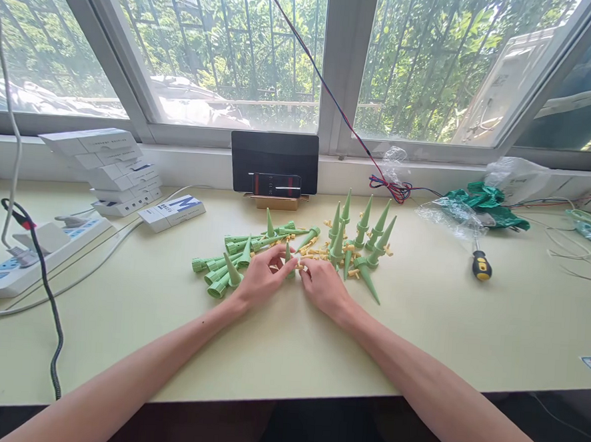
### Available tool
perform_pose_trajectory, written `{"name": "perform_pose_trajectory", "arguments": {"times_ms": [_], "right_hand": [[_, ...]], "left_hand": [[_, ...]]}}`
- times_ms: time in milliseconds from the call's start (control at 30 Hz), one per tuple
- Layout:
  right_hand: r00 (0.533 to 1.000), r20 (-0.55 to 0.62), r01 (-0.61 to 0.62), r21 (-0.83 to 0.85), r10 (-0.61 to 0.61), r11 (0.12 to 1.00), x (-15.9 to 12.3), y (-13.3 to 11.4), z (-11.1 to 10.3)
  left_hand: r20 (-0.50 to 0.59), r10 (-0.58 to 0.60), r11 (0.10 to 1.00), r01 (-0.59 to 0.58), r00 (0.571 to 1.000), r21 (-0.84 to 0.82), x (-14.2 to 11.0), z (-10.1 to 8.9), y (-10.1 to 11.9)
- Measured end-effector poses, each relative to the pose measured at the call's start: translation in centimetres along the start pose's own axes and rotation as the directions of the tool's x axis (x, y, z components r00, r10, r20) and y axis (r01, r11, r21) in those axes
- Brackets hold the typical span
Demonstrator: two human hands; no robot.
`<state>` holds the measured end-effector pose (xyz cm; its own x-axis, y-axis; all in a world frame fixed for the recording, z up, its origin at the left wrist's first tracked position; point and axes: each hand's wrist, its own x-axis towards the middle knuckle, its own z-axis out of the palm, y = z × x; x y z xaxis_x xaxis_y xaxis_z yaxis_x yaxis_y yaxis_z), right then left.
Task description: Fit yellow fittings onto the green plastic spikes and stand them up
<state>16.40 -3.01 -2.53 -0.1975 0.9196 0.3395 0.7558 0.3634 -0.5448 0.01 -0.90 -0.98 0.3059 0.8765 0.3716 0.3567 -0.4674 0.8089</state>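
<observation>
My left hand [266, 274] is closed round a green plastic watering spike [288, 252], its pointed tip up. Close beside it, my right hand [323, 284] pinches a small yellow valve [299, 267] against the spike's side; the fingers partly hide where the two meet. Left of my hands lie several green spikes [217, 264], some on their sides and some point up. Loose yellow valves [314, 253] are heaped just beyond my fingers. To the right stands a group of green spikes [364, 222] with yellow valves in their sides, and one spike [369, 284] lies tilted.
A phone [276, 185] leans on a black tablet [274, 154] at the back. White boxes [118, 170] are stacked left, near a power strip [37, 258] with cables. A screwdriver [481, 266] and green plastic bag [491, 206] lie right. The table's front edge [284, 402] is near.
</observation>
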Motion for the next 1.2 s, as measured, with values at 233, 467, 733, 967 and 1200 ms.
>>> {"name": "perform_pose_trajectory", "arguments": {"times_ms": [233, 467, 733, 967, 1200], "right_hand": [[0.994, 0.055, -0.087, -0.116, 0.094, 0.989, -0.4, -0.6, -0.4], [0.982, 0.083, -0.139, -0.271, 0.167, 0.953, -0.5, -0.9, -0.6], [0.968, 0.083, -0.203, -0.294, 0.236, 0.934, -0.4, -0.8, -1.1], [0.949, 0.104, -0.254, -0.314, 0.298, 0.915, -0.1, -0.5, -1.5], [0.938, 0.107, -0.280, -0.322, 0.328, 0.905, 0.0, -0.5, -2.0]], "left_hand": [[0.092, 0.048, 0.990, -0.060, 0.995, 0.129, -0.3, 0.0, 0.4], [0.048, 0.047, 0.979, -0.056, 0.998, 0.197, -0.1, 0.0, -0.1], [0.035, 0.048, 0.979, -0.054, 0.998, 0.199, -0.1, 0.0, -0.2], [0.027, 0.031, 0.976, -0.036, 0.999, 0.214, 0.0, 0.0, -0.3], [0.030, 0.022, 0.976, -0.028, 0.999, 0.216, 0.0, 0.0, -0.4]]}}
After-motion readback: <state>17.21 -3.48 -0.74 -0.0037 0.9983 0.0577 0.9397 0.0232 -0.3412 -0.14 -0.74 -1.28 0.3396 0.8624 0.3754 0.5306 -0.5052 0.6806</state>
